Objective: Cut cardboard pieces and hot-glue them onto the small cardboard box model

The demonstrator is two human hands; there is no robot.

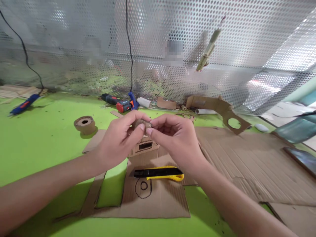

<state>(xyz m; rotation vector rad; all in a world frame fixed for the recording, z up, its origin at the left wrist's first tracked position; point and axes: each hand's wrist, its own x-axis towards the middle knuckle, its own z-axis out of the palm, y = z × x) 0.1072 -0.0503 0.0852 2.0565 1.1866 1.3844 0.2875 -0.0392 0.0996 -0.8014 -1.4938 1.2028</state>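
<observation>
My left hand (123,136) and my right hand (174,131) meet over the middle of the table. Both pinch a small brown cardboard piece (142,123), which the fingers partly cover; its full shape cannot be made out. Just below the hands sits a cardboard part with a rectangular slot (145,145). Closer to me, a yellow and black utility knife (159,172) lies across a cardboard sheet (160,204). Two circles, one inside the other, are drawn on that sheet in dark ink.
A round cardboard piece with a hole (85,125) stands left. A cordless drill (116,102) and blue glue gun (133,100) lie behind. At right are a large cardboard sheet (247,158), a bent cardboard strip (222,110) and a dark flat device (302,159). Perforated metal (158,39) walls the back.
</observation>
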